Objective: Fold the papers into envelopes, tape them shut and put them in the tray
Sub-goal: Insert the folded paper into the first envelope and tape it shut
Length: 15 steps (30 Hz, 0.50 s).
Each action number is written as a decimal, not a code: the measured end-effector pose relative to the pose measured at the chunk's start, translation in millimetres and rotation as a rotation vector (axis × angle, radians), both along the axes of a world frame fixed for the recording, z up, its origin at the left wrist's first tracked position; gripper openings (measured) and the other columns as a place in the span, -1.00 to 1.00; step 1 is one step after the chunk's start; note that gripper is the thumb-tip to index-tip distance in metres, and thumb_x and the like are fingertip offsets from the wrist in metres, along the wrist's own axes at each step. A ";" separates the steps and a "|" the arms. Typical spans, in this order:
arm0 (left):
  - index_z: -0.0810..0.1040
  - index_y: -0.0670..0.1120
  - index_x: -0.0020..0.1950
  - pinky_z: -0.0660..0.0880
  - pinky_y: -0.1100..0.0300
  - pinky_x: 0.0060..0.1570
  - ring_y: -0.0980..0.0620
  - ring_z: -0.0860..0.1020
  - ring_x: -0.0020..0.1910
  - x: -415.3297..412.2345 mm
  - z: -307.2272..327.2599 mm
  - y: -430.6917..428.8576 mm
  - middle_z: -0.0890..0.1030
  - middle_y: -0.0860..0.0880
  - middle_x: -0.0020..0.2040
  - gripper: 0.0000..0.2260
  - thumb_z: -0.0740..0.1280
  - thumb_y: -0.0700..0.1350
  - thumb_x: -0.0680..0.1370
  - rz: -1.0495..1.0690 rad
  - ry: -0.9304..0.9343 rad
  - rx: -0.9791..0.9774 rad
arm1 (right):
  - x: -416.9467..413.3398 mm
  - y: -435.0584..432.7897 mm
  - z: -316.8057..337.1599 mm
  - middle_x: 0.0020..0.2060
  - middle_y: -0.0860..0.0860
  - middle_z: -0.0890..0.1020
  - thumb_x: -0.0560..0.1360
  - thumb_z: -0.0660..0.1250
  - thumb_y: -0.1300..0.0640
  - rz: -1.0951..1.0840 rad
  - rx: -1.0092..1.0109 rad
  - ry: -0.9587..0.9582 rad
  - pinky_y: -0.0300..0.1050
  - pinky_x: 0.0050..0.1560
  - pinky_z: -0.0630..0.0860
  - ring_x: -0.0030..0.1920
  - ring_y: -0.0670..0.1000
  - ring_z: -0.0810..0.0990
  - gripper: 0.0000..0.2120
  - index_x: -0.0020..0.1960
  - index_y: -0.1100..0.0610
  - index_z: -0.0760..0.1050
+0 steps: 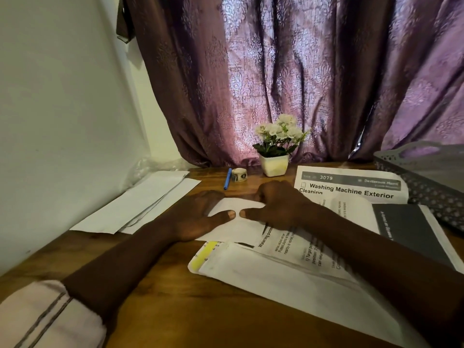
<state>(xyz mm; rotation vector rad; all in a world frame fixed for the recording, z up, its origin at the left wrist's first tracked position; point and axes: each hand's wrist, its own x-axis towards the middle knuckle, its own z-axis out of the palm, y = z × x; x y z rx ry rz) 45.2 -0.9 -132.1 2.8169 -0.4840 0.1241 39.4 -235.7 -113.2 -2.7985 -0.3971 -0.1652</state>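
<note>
Two hands are creasing a white paper sheet [227, 204].
Fingers of the left hand [198, 217] are pressing flat on it; those of the right hand [278, 207] are curling, grip unclear. Beyond the fingertips a small tape roll [239, 175] is waiting, a grey perforated plastic tray [426, 177] far right; taping and traying seemingly left.

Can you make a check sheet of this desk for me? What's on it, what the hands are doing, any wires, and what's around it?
Surface: wooden table, partly covered.
Job's things: white paper under both hands; tape near the far edge; grey tray at right, contents hidden; blank papers at left.
Clutter: blue pen beside the tape; flower pot; printed sheets at right.
Hands: left hand presses flat on the paper; right hand on it too, thumb straight, fingers bent, grip unclear.
Cables: nothing seen.
Surroundings: purple curtain behind, white wall at left.
</note>
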 end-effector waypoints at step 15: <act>0.67 -0.02 0.18 0.41 0.08 0.08 -0.11 0.56 0.07 -16.0 21.9 5.7 0.62 -0.07 0.07 -0.75 0.44 -0.16 0.52 -0.140 -0.719 0.053 | -2.4 4.5 -13.2 0.19 -0.08 0.67 0.55 0.39 0.14 0.259 0.364 -0.407 -0.10 0.08 0.52 0.06 -0.07 0.60 -0.58 0.34 -0.21 0.53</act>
